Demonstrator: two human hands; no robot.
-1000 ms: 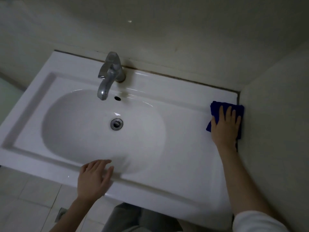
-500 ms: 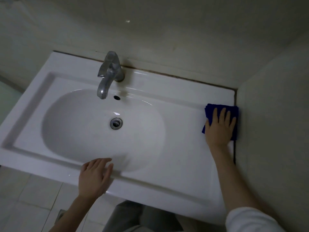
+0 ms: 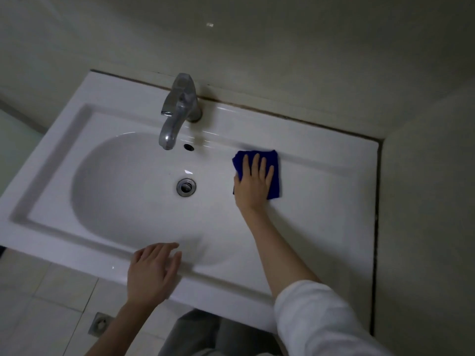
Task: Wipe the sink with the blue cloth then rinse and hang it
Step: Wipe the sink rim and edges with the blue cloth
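The blue cloth [image 3: 274, 173] is dark, soft-looking and folded into a square. It lies flat on the sink [image 3: 329, 201], at the bowl's right edge, right of the drain [image 3: 186, 187]. The right hand [image 3: 253, 186] presses on it w/ fingers flat and a bit apart. The left hand [image 3: 151, 271] rests open on the front rim. Shiny metal tap [image 3: 177, 111] at the back. Sink is white & smooth, maybe wet. Pale walls, tiled floor [image 3: 46, 304].
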